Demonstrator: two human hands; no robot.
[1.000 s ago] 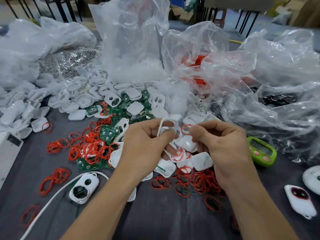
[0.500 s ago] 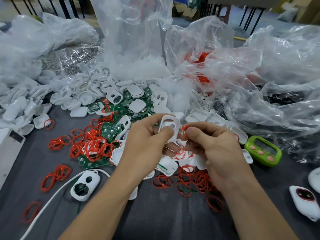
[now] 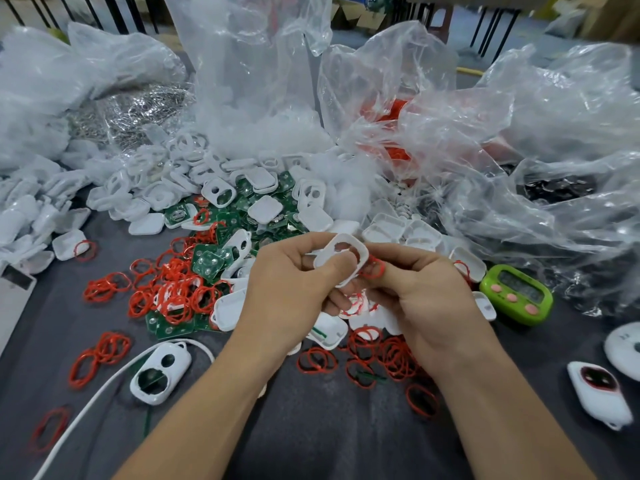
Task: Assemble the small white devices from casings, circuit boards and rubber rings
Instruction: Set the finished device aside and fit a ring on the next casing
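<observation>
Above the middle of the table (image 3: 311,434), the left hand (image 3: 287,296) grips a white casing (image 3: 361,253), thumb pressed on its face and fingers curled behind it. The casing is tilted, and its cut-out openings face up toward the camera. Just beside it, the right hand (image 3: 426,299) pinches a red rubber ring (image 3: 373,269) between thumb and forefinger. The ring sits right against the casing's right rim; whether it is seated in the casing cannot be told.

Directly under the hands, toward the near edge, loose rings (image 3: 384,351) lie scattered on the dark cloth among a few white shells. Left of the hands a thicker heap of rings is tangled over green circuit boards (image 3: 207,263), and more boards lie farther back, mixed into a pile of empty casings (image 3: 214,192) that reaches the left edge. Near the near-left corner lies a two-holed casing (image 3: 160,374) with a white cable (image 3: 86,403) curving past it. Right of the hands stands a green timer (image 3: 516,294), and close to the right edge lies an assembled device (image 3: 601,393). Crumpled clear plastic bags (image 3: 485,140) crowd the far edge.
</observation>
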